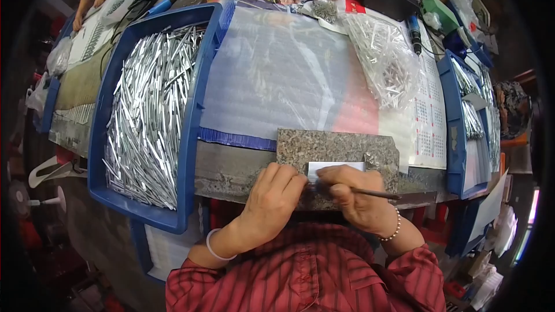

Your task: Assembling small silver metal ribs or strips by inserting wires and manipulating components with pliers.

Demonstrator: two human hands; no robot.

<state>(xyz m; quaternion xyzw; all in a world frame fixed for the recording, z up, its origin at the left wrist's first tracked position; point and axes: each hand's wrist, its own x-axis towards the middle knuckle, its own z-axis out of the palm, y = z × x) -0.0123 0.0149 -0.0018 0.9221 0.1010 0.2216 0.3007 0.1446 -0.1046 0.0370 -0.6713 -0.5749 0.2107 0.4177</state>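
My left hand [274,195] is closed at the left side of the granite slab [300,138], its fingertips pinched together by the edge of a small white piece [332,166]. Whatever they hold, if anything, is hidden. My right hand [363,196] grips a thin dark rod-like tool [378,194], whose back end points to the right. The tool's working tip is covered by my fingers. The white piece lies flat on the slab, partly under the right fingers. A crumpled clear scrap [372,159] rests on the slab's right part.
On the left stands a blue tray [191,138] full of slim silvery metal strips [151,115]. Right of the middle lies a clear bag of white sticks [390,72]. Blue bins [455,144] with silvery pieces stand at far right. Another person's arm [87,3] shows at upper left.
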